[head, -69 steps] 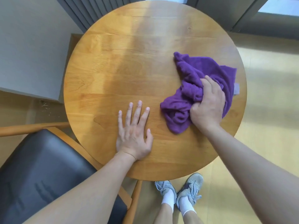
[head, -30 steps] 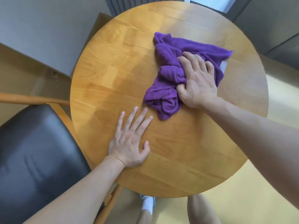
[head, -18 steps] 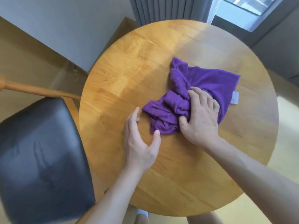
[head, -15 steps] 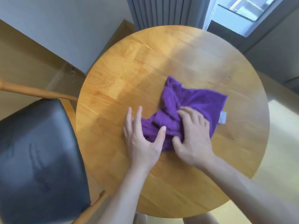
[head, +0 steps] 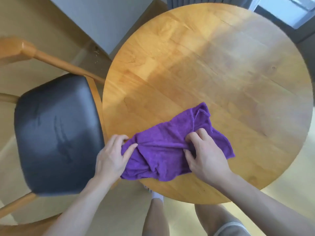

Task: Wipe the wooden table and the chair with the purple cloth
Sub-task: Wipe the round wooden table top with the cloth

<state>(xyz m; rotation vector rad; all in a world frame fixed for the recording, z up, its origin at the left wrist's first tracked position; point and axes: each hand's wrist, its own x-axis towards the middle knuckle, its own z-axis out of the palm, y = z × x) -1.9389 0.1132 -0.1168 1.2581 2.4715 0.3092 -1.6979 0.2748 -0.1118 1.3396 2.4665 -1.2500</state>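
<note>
Legs: bare knees and a white sock [head: 157, 195] show under the near rim, close against the table.
Left hand: left hand [head: 111, 156] has come off the wood, where a second ago it lay flat with fingers spread; now its thumb and curled fingers pinch the cloth's left end, right at the table's near-left edge.
Right hand: right hand [head: 205, 157] keeps its hold, fingers bunched into a fold near the cloth's right side, knuckles up.
Cloth: purple cloth [head: 163, 150] has been dragged from the middle of the top to the near edge and pulled out between the two hands, less crumpled than it was; its lower-left corner hangs just past the rim, towards the chair.
Table: wooden table [head: 213, 68] is bare beyond the cloth; I cannot tell wiped wood from unwiped, since only window glare marks the surface.
Chair: chair [head: 56, 133] with its dark padded seat stands just left of the table, wooden frame beside the rim, with nothing lying on it.
Meaning: taking the cloth in both hands at the edge nearest the chair reads, to my eye, as an end to the table strokes and a regrip or refold before going to the seat.
Still to do: the chair half of the job looks unstarted.
Far side: grey curtain [head: 196, 0] and a window corner beyond the table.
</note>
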